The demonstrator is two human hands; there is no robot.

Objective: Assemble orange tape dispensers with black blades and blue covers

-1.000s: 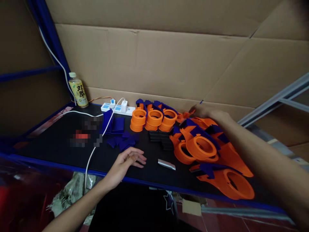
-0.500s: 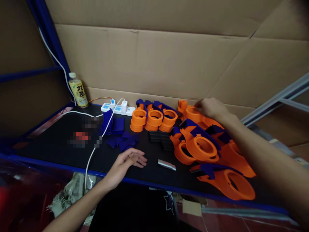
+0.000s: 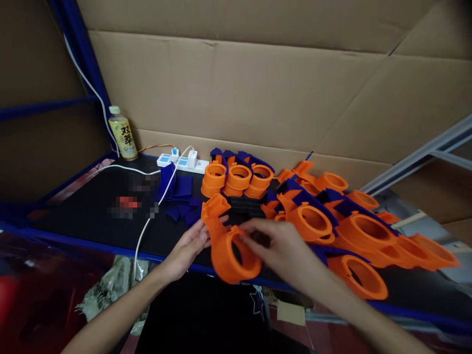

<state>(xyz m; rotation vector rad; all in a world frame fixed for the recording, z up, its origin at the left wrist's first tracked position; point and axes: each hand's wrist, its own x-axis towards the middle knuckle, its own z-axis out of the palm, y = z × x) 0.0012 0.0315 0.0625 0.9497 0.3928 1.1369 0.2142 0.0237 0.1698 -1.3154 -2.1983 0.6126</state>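
Both my hands hold one orange plastic part, a ring with a long handle-like arm, just above the front edge of the black table. My right hand grips the ring from the right. My left hand touches the arm of the part from the left, fingers partly curled against it. A heap of similar orange and blue parts lies to the right. Three orange ring stacks stand behind.
Small blue plates and black blocks lie mid-table. A white power strip with a charger and white cable sits at the back, a drink bottle at the back left. Cardboard walls the rear.
My right hand left the far heap and brought an orange part to the front edge. My left hand rose from the table to meet it. The view shifted slightly.
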